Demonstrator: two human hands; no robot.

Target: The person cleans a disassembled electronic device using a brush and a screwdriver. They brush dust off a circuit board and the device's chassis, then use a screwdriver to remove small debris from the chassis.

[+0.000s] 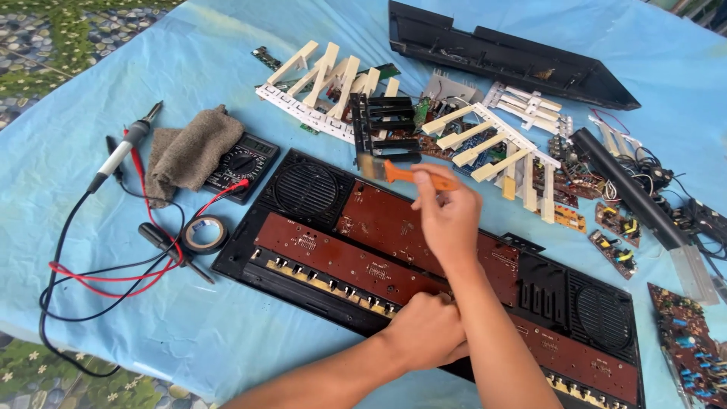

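Note:
My right hand [448,220] holds a small paintbrush with an orange handle [401,174], its bristles over the upper edge of the brown circuit boards. My left hand [425,329] rests fingers curled on the front edge of an opened electronic keyboard base [250,257], black, with round speaker grilles at both ends and long brown circuit boards [333,254] inside. My forearms cross in front of the base.
Behind lie strips of cream piano keys [326,79], a black key block [382,125] and a black top cover [515,57]. At left are a soldering iron [121,148], multimeter [241,165] under a grey cloth [185,151], black tape roll [204,233] and red and black leads. Small circuit boards [685,337] sit at right.

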